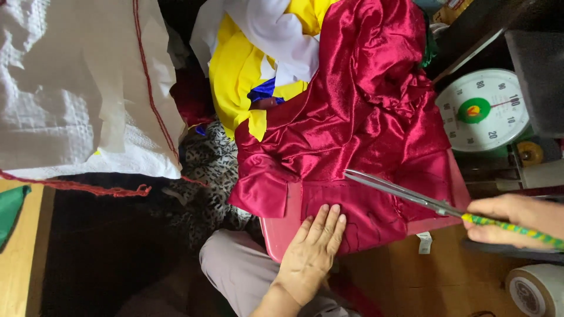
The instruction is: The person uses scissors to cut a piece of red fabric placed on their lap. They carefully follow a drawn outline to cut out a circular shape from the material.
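A crimson satin cloth (358,117) is draped over a pink stool top (282,235) in front of me. My left hand (311,252) lies flat on the cloth's near edge, fingers together, pressing it down. My right hand (517,220) grips the yellow-green wrapped handles of long metal scissors (405,194). The blades point left, resting on the cloth, and look nearly closed. Faint drawn lines show on the cloth near my left hand.
Yellow, white and blue fabrics (258,53) pile behind the crimson cloth. A white woven sack (76,88) with red cord sits at left, leopard-print cloth (205,170) beside it. A round dial scale (484,111) stands at right, a tape roll (537,290) at bottom right. My knee (235,276) is below.
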